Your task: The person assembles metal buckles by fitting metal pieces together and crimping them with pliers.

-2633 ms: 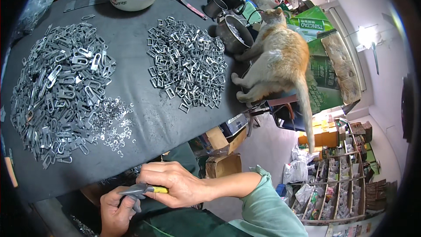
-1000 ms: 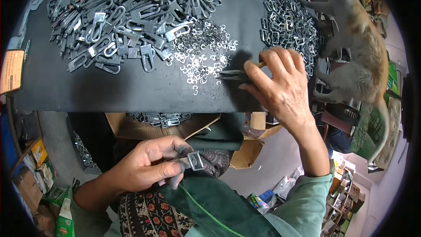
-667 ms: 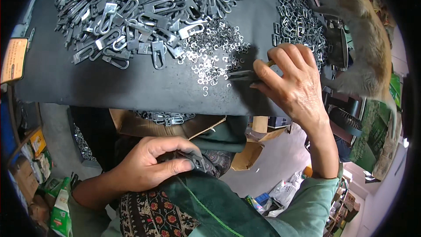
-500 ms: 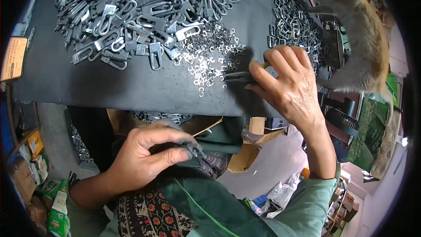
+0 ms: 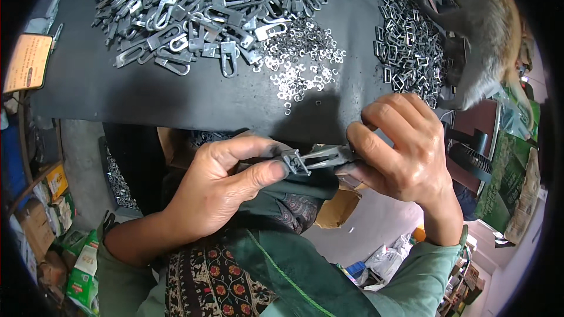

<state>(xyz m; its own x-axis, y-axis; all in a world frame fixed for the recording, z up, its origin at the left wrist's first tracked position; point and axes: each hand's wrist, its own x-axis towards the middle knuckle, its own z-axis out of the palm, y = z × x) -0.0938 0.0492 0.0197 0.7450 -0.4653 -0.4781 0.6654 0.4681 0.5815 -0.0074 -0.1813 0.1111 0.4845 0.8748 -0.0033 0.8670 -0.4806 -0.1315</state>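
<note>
My left hand [image 5: 229, 179] is closed around a dark metal buckle piece [image 5: 296, 163], its squarish framed end sticking out past thumb and forefinger. Most of that piece is hidden by the fingers. In my right hand [image 5: 405, 149] are long-nosed pliers [image 5: 324, 157], their slim jaws touching or nearly touching the framed end. Whether the jaws carry a small ring cannot be made out. Both hands are over my lap, just in front of the dark table [image 5: 176, 103]. On it lie small silvery C-shaped rings [image 5: 298, 76], straight ahead of the hands.
A heap of long looped metal fittings [image 5: 200, 14] covers the table's far left. Small rectangular metal loops [image 5: 411, 47] form a pile at the right. Beside them stands a furry animal [image 5: 484, 29]. A small black fan [image 5: 470, 155] is further right; an orange-and-black box [image 5: 28, 61] rests at the left edge.
My right hand has brought the pliers from the C-rings back toward me, to the piece in my left hand. My left hand has moved up and right. The view has shifted slightly.
</note>
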